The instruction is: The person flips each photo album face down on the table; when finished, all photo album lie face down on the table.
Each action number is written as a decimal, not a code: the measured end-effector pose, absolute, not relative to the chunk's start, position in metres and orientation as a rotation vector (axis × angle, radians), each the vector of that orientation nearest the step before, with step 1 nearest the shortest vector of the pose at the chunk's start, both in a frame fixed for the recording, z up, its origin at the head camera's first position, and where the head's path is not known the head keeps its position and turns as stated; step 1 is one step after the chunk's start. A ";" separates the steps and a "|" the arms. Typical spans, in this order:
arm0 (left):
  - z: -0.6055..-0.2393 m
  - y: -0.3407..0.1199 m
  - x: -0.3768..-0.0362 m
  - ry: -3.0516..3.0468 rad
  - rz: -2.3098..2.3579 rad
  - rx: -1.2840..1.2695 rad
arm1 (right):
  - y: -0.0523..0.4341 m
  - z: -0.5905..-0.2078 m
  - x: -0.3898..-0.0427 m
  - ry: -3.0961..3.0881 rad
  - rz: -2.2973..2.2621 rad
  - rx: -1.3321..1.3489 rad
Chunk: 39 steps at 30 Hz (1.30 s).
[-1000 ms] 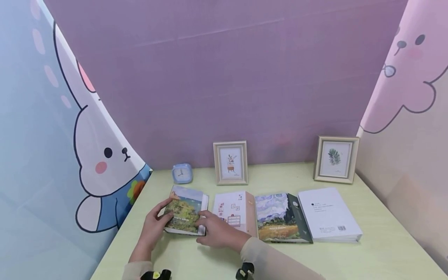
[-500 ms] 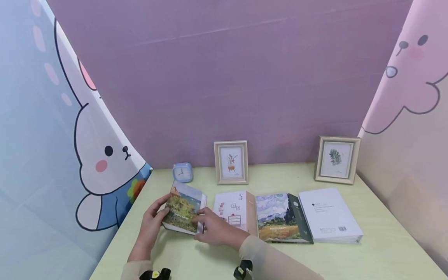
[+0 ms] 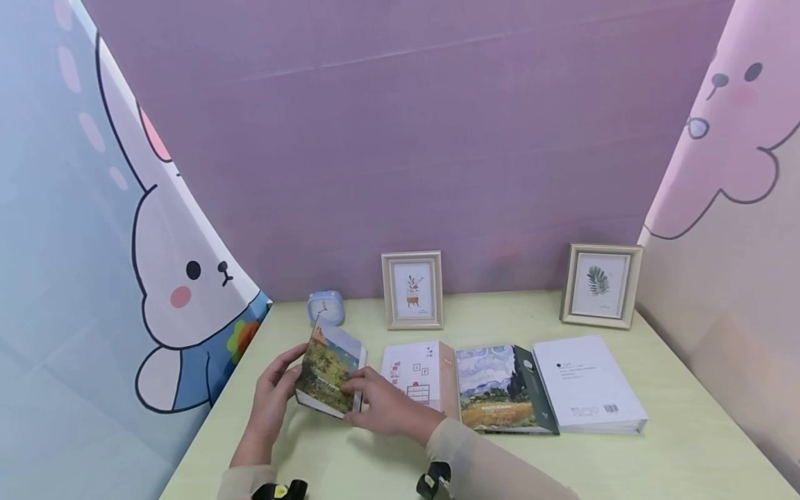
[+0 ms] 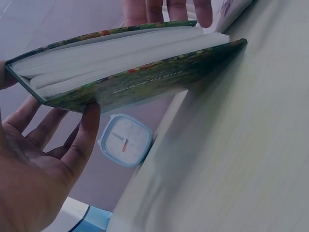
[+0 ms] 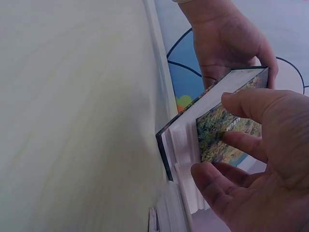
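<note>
Head view: both hands on a small photo album (image 3: 328, 371) w/ a landscape-painting cover, at approx 9 o'clock of the table's book row, near the left side of the pale green table (image 3: 387, 465). Album is tilted, left edge raised off the table, lower right corner down near the surface. Left hand (image 3: 273, 397) grips the album's left edge, thumb on the cover, fingers curled under it. Right hand (image 3: 389, 408) holds the right edge, fingertips on the cover, thumb near the page block.

Left wrist view: album (image 4: 126, 67) seen edge-on, white page block showing, covers slightly apart. Left hand (image 4: 36, 166) fingers spread under the lower cover, one fingertip touching it; right-hand fingertips (image 4: 166, 8) on the far edge at 12 o'clock.

Right wrist view: right hand (image 5: 256, 159) w/ fingers apart and curved around the album (image 5: 212, 121), one finger on the cover; left hand (image 5: 231, 41) clamped on the far edge.

Other things, head view: blue clock (image 3: 326, 307) at 12 o'clock of the album, by the purple back wall. Small picture frame (image 3: 412, 289) w/ a plant print at 1 o'clock. Just right of the album, a row of three books: pink-white book (image 3: 415, 375), blue-sky painting book (image 3: 500, 389), white book (image 3: 587, 383). Second frame (image 3: 601, 284) w/ a leaf print behind the white book. Bunny-print curtain (image 3: 181, 278) at 9 o'clock.
</note>
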<state>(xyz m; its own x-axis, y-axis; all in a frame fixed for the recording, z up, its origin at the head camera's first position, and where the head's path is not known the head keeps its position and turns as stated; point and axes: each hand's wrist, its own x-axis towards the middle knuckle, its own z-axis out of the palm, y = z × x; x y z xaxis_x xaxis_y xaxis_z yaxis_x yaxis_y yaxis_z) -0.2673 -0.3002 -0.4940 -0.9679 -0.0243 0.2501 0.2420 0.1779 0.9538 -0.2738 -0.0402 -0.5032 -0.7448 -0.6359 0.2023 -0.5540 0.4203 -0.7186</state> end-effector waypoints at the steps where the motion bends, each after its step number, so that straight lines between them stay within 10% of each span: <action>1: -0.494 -0.299 -0.267 -2.238 -1.875 -0.227 | -0.040 -0.503 -0.274 2.556 -1.247 -1.075; 39: -0.488 -0.267 -0.268 -2.130 -1.943 -0.604 | -0.031 -0.482 -0.272 2.240 -1.793 -0.823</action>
<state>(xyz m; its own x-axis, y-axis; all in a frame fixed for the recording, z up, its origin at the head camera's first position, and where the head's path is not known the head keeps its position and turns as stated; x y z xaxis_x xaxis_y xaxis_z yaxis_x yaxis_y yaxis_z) -0.2681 -0.2675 -0.4877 -0.8976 0.1649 0.4088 0.4222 0.0549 0.9048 -0.2717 -0.0309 -0.4822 -0.8365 -0.5053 0.2119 -0.3173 0.1315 -0.9392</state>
